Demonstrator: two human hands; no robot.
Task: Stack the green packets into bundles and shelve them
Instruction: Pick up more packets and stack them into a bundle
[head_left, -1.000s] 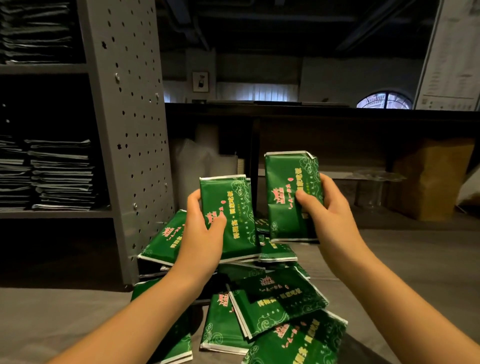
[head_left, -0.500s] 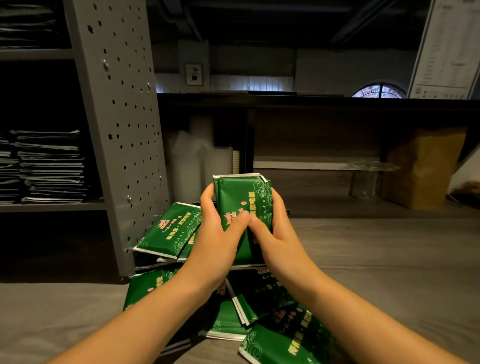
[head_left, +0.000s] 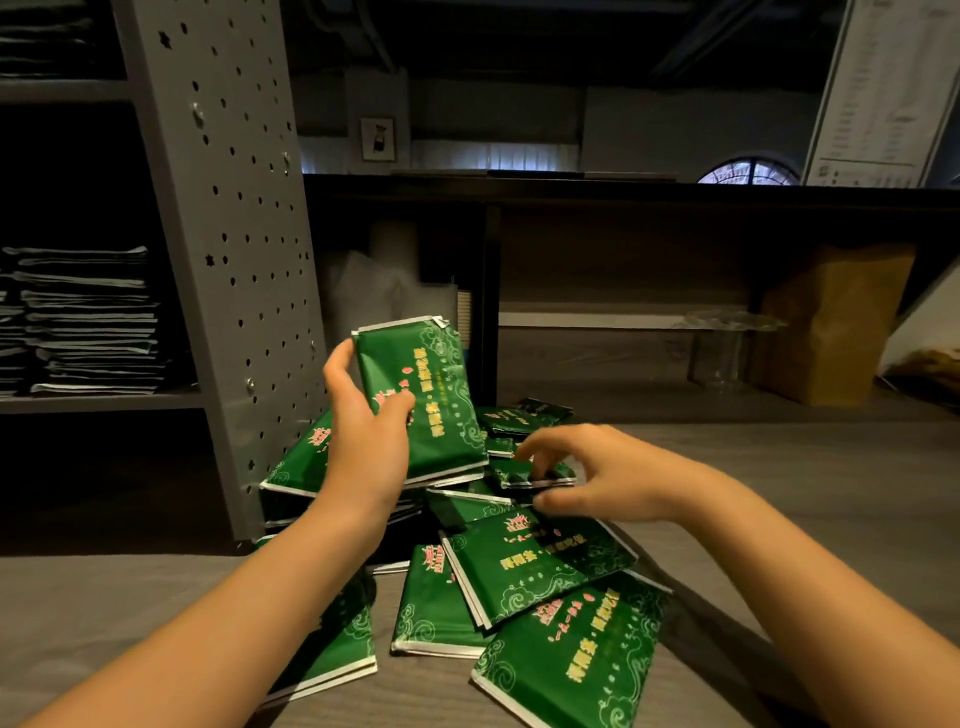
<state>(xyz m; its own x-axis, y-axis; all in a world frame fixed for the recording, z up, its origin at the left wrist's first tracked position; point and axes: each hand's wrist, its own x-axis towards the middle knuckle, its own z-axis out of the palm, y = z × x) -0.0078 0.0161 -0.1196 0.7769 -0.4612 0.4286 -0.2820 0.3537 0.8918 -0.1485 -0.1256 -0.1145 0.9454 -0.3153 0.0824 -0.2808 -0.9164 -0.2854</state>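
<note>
the left hand (head_left: 366, 447) is gripping an upright bundle of glossy green foil packets (head_left: 431, 405); the right hand (head_left: 608, 478) is curling over a loose packet (head_left: 545, 475) in the heap (head_left: 519, 571) beside the grey perforated shelf post (head_left: 234, 260), grasp unclear. the slick bundle, held one-handed, could be fanning apart.

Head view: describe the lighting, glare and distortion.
Head view: dim; soft sheen on the glossy green foil packet gripped by the left hand; the loose packet pinched by the right hand sits in shadow; wide-angle lens tilts the grey perforated metal upright.
</note>
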